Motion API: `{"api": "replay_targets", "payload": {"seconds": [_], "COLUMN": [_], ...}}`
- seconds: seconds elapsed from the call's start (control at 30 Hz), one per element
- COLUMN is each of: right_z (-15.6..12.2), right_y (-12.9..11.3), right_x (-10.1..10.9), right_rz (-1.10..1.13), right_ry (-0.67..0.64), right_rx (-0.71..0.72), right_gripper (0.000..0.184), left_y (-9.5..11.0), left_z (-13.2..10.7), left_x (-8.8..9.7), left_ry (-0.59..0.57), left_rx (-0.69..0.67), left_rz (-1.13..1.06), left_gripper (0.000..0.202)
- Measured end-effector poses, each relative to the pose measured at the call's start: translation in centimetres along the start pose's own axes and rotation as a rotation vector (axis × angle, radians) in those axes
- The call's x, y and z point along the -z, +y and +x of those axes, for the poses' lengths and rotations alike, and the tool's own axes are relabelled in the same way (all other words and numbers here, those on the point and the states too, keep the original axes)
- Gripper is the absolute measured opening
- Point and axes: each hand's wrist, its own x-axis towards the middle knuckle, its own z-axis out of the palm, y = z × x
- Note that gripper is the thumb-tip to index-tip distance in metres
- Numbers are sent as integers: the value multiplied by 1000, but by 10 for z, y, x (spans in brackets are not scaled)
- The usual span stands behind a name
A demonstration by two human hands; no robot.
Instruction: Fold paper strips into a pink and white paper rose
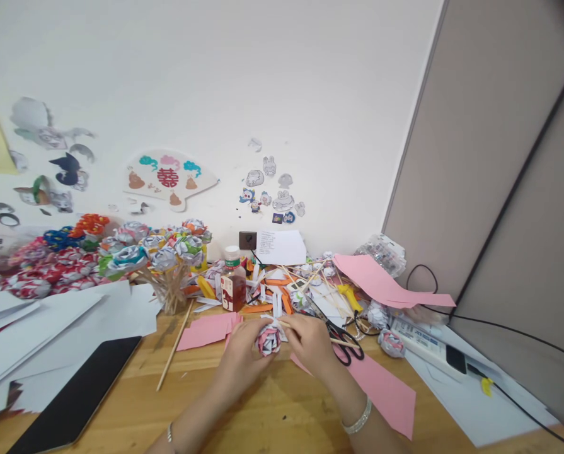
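Note:
Both my hands meet over the wooden desk [263, 410] near its middle. My left hand [242, 353] cups a small folded paper flower [269, 338], pink and white, from the left. My right hand [310, 343] grips the flower from the right, its fingers curled against the paper. A thin wooden stick [344, 343] pokes out to the right from under my right hand. White paper strips [276, 305] stand up just behind the flower. A pair of black scissors [343, 340] lies right beside my right hand.
A brown glue bottle [233, 284] stands behind my hands. Pink paper sheets [380, 384] lie right and left. Finished paper flowers on sticks [168, 252] fill the back left. A dark tablet [80, 391] lies front left. A power strip [428, 347] and cables sit right.

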Motion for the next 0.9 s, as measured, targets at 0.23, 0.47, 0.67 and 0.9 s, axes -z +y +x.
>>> {"api": "replay_targets", "payload": {"seconds": [0.23,0.47,0.67,0.9], "right_z": [0,1,2,2], "right_y": [-6,-5,-4,-7], "right_x": [1,0,-1,0], "right_rz": [195,297,228,193], "right_ry": [-76,-101,-96,-140], "right_rx": [-110,-179,-158,-147], "right_gripper": [28,28,31,25], "left_y": [-1,-1,-1,-6], "left_z": [1,1,0,-1], "left_x": [0,-2,-2,-6], "left_ry": [30,21,31,53], "left_rx": [52,139,155,173], "left_rz": [-71,-110,-128,-159], "left_gripper": [34,37,38,37]}}
